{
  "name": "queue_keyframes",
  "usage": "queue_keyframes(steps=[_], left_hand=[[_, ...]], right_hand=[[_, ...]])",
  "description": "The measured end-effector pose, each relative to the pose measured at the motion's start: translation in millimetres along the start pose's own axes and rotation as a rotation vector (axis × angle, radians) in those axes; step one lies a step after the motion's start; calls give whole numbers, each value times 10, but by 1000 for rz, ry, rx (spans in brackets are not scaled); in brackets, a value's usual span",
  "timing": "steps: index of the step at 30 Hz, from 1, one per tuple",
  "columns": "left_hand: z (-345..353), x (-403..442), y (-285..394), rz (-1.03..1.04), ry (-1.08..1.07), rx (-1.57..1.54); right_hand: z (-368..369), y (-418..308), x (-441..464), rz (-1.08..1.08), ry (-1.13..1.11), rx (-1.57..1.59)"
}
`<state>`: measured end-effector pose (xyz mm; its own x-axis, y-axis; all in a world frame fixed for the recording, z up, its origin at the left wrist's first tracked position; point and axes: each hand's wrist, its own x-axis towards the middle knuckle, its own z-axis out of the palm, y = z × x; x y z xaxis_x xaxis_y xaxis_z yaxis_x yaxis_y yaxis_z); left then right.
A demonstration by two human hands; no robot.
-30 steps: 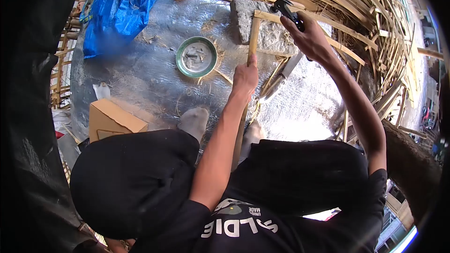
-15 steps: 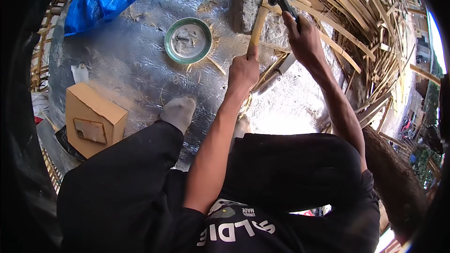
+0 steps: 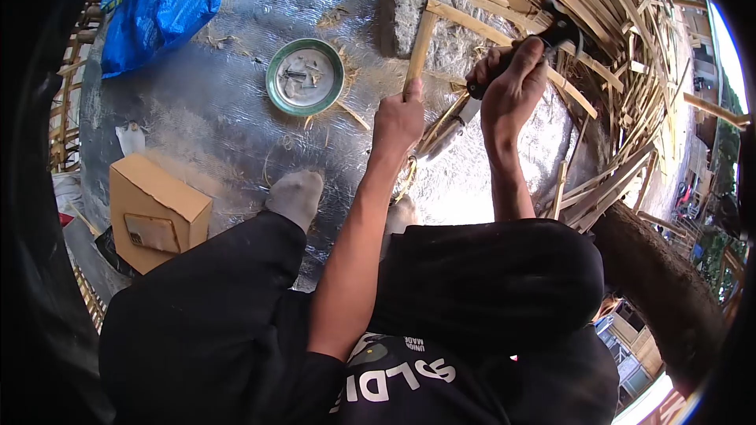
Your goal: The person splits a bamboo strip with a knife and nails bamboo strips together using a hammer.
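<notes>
My left hand is closed round the lower end of a flat bamboo strip. The strip's far end lies over a rough grey stone block, where it meets another pale strip at an angle. Raised to the right of the block, my right hand grips a black-handled claw hammer, its dark head pointing up and right. Between my hands a knife lies on the silvery ground sheet, partly over thin strips.
A green-rimmed bowl with small metal pieces, probably nails, stands left of my left hand. Split bamboo is heaped at right beside a log. A cardboard box and blue tarp are at left.
The hammer has come off the strip's end above the block, and my right hand has lifted it back and to the right. My left hand keeps its hold on the strip.
</notes>
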<state>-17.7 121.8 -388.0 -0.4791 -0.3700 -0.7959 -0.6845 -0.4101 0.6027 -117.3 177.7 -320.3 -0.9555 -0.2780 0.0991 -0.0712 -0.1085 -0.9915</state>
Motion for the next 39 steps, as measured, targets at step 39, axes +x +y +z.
queue_keyframes(steps=[39], left_hand=[[-45,-70,-42,131,7,-53]], right_hand=[[-132,24,241,303,-175,-777]])
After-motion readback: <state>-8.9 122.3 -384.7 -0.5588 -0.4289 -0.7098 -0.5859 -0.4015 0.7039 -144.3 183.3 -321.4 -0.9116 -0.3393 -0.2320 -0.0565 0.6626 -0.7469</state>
